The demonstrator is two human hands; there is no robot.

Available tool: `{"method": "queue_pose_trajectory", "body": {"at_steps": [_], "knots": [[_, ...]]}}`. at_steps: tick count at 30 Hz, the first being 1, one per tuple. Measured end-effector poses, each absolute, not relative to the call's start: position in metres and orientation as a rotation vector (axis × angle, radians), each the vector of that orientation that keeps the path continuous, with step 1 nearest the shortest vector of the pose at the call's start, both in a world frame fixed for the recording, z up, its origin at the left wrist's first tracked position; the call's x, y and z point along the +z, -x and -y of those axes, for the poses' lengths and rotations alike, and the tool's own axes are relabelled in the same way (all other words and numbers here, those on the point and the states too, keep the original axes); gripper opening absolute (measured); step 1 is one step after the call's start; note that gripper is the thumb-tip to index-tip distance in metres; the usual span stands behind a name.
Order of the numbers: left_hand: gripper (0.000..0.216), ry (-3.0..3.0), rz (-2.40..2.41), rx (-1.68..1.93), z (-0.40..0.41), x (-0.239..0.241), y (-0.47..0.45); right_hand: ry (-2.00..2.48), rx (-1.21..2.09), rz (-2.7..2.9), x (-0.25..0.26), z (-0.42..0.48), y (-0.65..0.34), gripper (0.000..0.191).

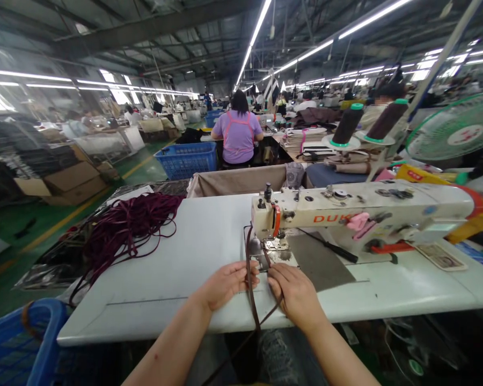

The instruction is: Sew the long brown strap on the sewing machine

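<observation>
A cream sewing machine (301, 212) with orange lettering stands on the pale table. In front of its needle area, a narrow dark brown strap (250, 287) runs down past the table's front edge. My left hand (234, 279) is closed, its fingers curled round one length of the strap. Just right of it, my right hand (292, 289) pinches another length close to the metal needle plate (277, 252). Both wrists rest low over the table. The strap's lower part crosses itself and hangs toward my lap.
A heap of maroon straps (132, 230) covers the table's left end. Blue baskets stand at lower left (24, 338) and ahead (189, 160). A black-handled tool (342, 252) lies under the machine arm. Thread cones (348, 124) and a green fan (459, 128) stand right. A person (239, 134) sits ahead.
</observation>
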State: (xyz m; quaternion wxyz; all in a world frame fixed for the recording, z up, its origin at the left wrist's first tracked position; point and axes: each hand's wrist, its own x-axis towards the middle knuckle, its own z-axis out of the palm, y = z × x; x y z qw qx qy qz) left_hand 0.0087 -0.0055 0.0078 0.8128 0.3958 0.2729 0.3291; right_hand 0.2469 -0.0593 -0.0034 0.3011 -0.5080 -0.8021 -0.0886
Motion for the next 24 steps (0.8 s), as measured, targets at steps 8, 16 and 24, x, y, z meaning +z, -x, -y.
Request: {"method": "queue_pose_trajectory", "body": {"at_steps": [8,16,24], "knots": [[0.043,-0.835,-0.573,0.701,0.004,0.008,-0.009,1.341,-0.23,2.139,-0.003,0.059,-0.247,0.031],[0.042,-0.776,-0.587,0.738,0.007,0.013,-0.015,1.314,-0.212,2.122,-0.001,0.059,-0.248,0.029],[0.053,-0.613,-0.643,0.75,-0.002,-0.022,-0.022,1.092,-0.593,1.877,-0.034,0.037,-0.243,0.052]]}}
